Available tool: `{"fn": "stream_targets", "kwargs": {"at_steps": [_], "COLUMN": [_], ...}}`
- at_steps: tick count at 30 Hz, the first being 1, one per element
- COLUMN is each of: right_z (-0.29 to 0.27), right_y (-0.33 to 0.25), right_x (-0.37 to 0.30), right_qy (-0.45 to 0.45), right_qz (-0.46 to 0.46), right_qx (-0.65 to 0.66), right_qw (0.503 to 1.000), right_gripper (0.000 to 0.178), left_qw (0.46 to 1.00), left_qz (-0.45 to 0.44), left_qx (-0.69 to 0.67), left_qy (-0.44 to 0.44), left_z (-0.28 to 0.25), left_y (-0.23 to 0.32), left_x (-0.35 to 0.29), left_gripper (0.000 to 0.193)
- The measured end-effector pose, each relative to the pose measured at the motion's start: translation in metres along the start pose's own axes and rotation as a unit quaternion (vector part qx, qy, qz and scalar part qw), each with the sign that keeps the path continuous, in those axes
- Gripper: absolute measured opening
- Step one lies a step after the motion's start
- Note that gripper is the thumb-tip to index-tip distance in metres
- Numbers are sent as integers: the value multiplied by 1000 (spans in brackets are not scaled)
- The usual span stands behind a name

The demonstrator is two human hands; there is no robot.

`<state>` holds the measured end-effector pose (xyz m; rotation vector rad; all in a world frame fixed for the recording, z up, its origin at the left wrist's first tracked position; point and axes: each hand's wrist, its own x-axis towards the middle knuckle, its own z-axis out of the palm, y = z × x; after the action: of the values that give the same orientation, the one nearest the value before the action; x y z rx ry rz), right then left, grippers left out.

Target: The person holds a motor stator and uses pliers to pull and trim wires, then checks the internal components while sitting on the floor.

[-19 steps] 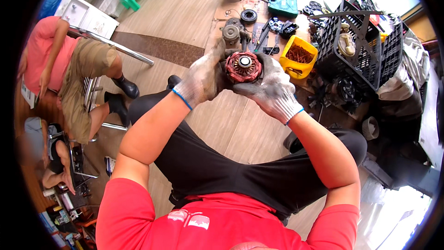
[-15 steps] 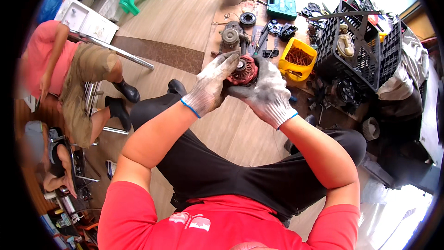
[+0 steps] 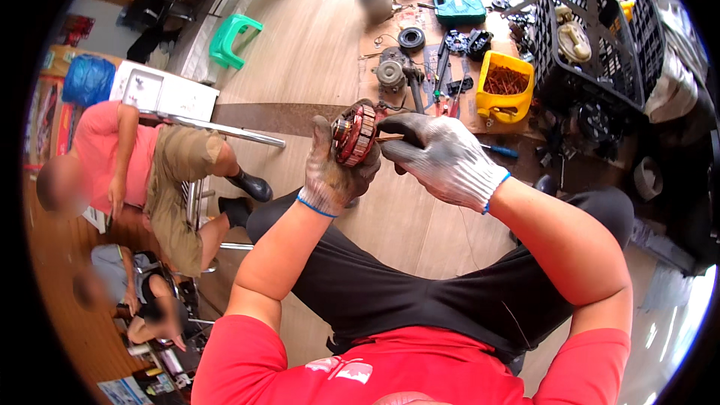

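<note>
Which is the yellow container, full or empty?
Not empty: thin rusty-brown pieces show inside the yellow container. How full, I cannot tell.

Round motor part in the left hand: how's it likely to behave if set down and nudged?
The round motor part looks metallic and solid, so probably stiff and heavy for its size. Its circular rim would likely roll if set on edge. The projecting hub may make it rock if laid hub-down.
</note>
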<state>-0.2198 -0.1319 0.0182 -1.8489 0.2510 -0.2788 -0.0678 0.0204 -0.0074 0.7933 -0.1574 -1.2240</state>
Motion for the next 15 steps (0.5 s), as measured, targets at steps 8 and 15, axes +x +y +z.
{"fn": "stream_targets", "kwargs": {"at_steps": [8, 15], "right_z": [-3, -17], "right_y": [0, 0], "right_x": [4, 6], "right_qy": [55, 51], "right_qz": [-85, -84], "right_qx": [-132, -150], "right_qw": [986, 984], "right_gripper": [20, 17], "left_qw": [1000, 981], "left_qz": [17, 21], "left_qx": [20, -158], "left_qy": [14, -110], "left_z": [12, 14], "left_y": [5, 25], "left_x": [-3, -3], "left_gripper": [80, 73]}}
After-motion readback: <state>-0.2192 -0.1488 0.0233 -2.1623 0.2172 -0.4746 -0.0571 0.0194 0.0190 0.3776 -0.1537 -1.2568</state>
